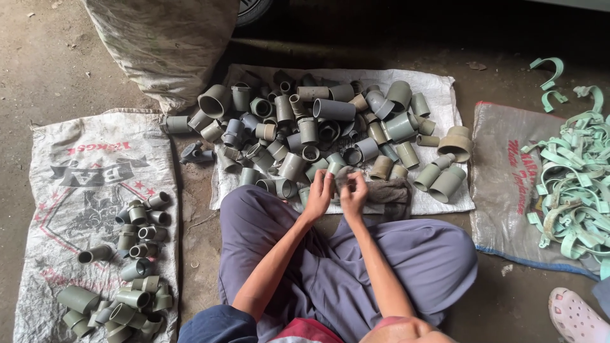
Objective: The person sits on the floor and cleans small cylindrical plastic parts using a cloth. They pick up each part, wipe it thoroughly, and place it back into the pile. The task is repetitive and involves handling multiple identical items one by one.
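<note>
Both hands, left hand (319, 194) and right hand (353, 194), together grip a small pipe piece (335, 173) near the big pile (318, 127); it looks light, hard and smooth, so hold its round sides

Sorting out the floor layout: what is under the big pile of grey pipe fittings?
A white woven sack lies spread under the pile of grey pipe fittings. Its edges show; the fittings hide its middle, and the floor beneath is covered.

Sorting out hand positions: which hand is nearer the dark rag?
Right. The right hand is beside the dark rag, nearly touching; the left hand lies farther left.
</note>
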